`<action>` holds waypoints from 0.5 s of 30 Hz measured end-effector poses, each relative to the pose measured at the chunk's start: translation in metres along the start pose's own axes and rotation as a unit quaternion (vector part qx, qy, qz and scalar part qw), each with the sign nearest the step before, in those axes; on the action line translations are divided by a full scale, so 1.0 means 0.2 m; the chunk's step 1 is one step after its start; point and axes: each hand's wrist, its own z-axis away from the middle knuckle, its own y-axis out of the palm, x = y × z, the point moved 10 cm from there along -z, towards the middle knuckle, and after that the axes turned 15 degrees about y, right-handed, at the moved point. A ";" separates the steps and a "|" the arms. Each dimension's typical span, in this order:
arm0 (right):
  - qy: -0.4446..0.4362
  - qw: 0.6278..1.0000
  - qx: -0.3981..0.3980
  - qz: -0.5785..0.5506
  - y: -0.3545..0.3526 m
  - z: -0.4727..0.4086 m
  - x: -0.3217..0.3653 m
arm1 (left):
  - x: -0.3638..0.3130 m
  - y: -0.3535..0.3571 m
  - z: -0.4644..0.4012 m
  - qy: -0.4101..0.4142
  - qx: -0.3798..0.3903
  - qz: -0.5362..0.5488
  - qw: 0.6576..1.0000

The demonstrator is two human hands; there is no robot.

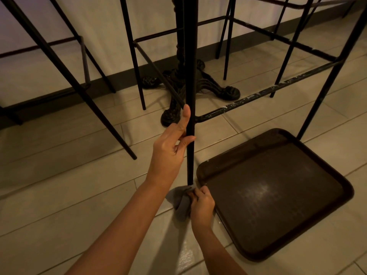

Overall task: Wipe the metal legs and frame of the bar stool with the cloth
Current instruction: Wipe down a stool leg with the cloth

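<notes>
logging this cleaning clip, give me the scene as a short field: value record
setting: tiled floor, several black metal stools, ornate table base
left hand: gripping the near stool leg midway
right hand: holding grey cloth at the leg's foot
cloth contact: bunched around the leg's bottom end, touching the floor
crossbar: scuffed, pale marks visible
nearby: dark brown tray flat on the floor, right of the leg
</notes>
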 end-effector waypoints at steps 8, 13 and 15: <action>-0.049 0.994 -0.076 -0.060 -0.12 0.05 0.26 | 0.01 0.01 0.00 0.003 0.004 -0.006 1.000; -0.162 0.972 -0.162 -0.043 -0.24 0.12 0.55 | -0.01 0.01 0.00 0.026 0.000 0.000 1.000; -0.178 0.969 -0.165 -0.035 -0.25 0.12 0.58 | 0.00 0.01 0.01 0.026 -0.004 0.001 1.000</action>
